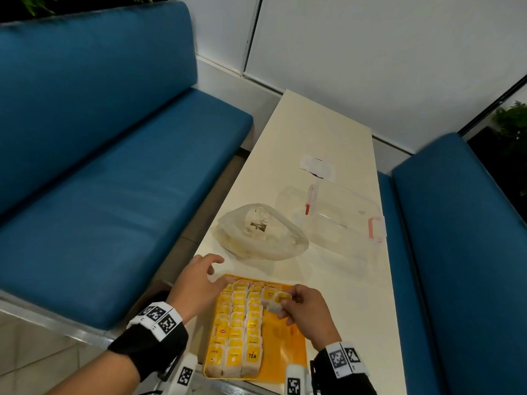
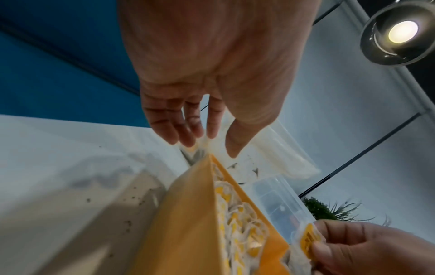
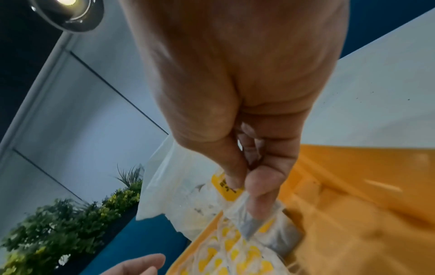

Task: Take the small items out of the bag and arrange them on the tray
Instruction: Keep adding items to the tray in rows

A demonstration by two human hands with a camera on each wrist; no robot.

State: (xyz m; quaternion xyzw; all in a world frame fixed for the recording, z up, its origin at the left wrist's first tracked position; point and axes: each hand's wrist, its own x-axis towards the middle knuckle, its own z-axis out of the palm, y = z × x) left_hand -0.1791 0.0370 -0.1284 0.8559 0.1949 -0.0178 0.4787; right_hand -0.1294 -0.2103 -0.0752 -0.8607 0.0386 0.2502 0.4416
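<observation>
An orange tray [image 1: 285,352] lies at the table's near edge, its left half filled with rows of yellow-tagged tea bags [image 1: 236,323]. My right hand [image 1: 285,305] pinches a tea bag [image 1: 278,302] over the tray's far end, to the right of the rows. In the right wrist view, thumb and forefinger [image 3: 240,184] grip the tea bag [image 3: 226,188] by its yellow tag. My left hand [image 1: 216,273] hovers with relaxed, spread fingers at the tray's far left corner and holds nothing. Beyond the tray lies a translucent plastic bag [image 1: 262,232] with more tea bags inside.
A clear plastic container [image 1: 342,218] with pink latches sits to the right of the bag. A white wrapper [image 1: 316,166] lies farther back on the cream table [image 1: 328,124]. Blue benches flank the table on the left [image 1: 99,166] and the right [image 1: 456,252].
</observation>
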